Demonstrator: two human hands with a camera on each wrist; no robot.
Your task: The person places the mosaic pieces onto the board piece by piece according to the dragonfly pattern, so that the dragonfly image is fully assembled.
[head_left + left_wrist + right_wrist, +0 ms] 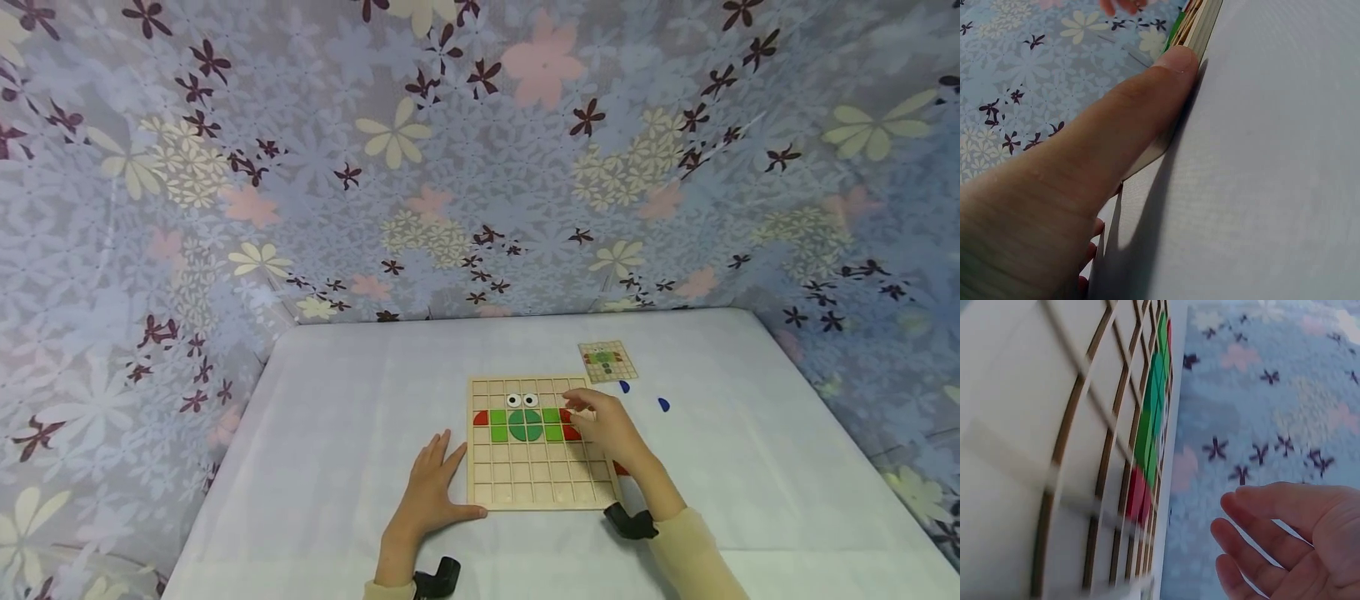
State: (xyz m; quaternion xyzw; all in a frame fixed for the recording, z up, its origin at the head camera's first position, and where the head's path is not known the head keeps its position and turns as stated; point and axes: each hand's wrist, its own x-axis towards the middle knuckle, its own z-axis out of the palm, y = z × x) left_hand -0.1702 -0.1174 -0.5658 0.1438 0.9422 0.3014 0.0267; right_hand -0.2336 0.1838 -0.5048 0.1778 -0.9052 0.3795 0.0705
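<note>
A wooden grid board (536, 496) lies on the table with flat pieces in its cells. Two eye pieces (522, 400) sit above a dark green circle (525, 425) made of quarter pieces. Light green squares (498, 425) flank it, and red pieces (481, 418) lie at both sides. My left hand (431, 492) rests at the board's lower left corner, thumb (1175, 59) against the front edge and fingers spread along the left side. Over the board's right side hovers my right hand (611, 425), fingers loosely bent; nothing shows between thumb and fingertips (1229, 503).
Behind the board's right corner lies a small pattern card (609, 363). Two blue half-round pieces (663, 405) are on the white table (337, 400) to the right. A red piece (621, 468) shows beside the board, partly behind my right forearm. Flowered cloth (480, 167) rises behind the table.
</note>
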